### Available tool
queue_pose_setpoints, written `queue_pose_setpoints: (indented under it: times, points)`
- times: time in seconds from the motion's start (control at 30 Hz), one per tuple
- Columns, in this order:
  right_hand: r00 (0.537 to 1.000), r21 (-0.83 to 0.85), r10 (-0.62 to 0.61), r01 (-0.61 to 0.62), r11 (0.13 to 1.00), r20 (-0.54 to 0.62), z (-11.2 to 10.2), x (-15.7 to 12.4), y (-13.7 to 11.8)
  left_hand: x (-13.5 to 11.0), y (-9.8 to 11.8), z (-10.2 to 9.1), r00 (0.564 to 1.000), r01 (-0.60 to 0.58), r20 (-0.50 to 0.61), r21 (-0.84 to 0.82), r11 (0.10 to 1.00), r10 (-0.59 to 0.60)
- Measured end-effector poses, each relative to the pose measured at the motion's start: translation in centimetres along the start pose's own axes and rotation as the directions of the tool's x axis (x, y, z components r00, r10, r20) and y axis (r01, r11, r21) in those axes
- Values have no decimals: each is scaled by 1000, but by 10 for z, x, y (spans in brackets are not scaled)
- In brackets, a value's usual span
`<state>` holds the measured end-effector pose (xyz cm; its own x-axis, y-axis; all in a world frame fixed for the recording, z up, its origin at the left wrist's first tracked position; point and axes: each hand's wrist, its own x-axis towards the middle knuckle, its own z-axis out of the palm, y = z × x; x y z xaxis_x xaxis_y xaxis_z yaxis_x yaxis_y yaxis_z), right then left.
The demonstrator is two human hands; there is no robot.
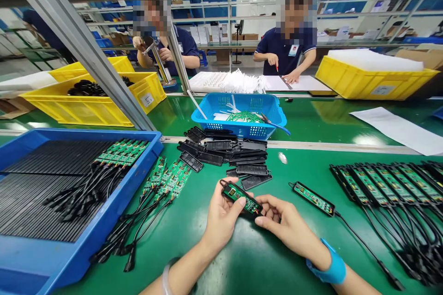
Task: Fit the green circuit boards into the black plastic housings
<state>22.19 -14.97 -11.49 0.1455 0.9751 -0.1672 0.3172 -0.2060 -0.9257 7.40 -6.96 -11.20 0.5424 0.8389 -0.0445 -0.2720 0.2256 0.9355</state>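
Observation:
A green circuit board sits in a black plastic case, tilted between my two hands above the green bench. My left hand is closed around the case's left end, its thumb pressed on the board. At the other end, where thin coloured wires show, my right hand pinches the case; the cable there is hidden by my fingers. To the right lies another cased board with a black cable and plug. Loose black case halves are piled beyond my hands.
At the left, a blue tray holds boards with cables; more bare boards lie beside it. Several cased boards are lined up at the right. A blue basket stands behind the pile. Two co-workers work across the bench.

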Motion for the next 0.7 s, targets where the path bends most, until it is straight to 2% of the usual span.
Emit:
queue_pose_setpoints:
  times: [0.07, 0.17, 0.23, 0.33, 0.4, 0.47, 0.57, 0.63, 0.7]
  points:
    - [999, 38, -1, -1, 999, 44, -2, 0, -1, -2, -1, 0, 999, -11, 32, 15, 1000, 10]
    - [1000, 58, -5, 4, 998, 22, -3, -3, -2, -5, 1, 1, 997, -17, 70, 29, 999, 14]
    - [1000, 10, -27, 27, 1000, 7, -3, -5, -6, -4, 3, 1, 997, -2, 76, 22, 1000, 0]
    - [989, -164, -134, 143, 976, 65, -5, -9, -14, 0, 7, -1, 988, 131, 85, -28, 991, -128]
    - [969, -269, -231, 245, 931, 83, -6, -11, -16, 3, 8, -3, 957, 273, 111, -42, 961, -267]
    - [930, -353, -367, 347, 869, 11, -6, -12, -14, 5, 6, -3, 924, 363, 136, -15, 932, -358]
    - [798, -493, -596, 485, 722, -88, -5, -11, -6, 2, 1, 0, 889, 405, 209, 58, 913, -407]
    - [734, -574, -675, 524, 629, -69, -4, -10, -2, 0, -3, 1, 860, 420, 269, 105, 901, -433]
    - [713, -637, -701, 527, 563, -30, -4, -9, -2, -2, -6, 2, 845, 424, 295, 135, 895, -445]
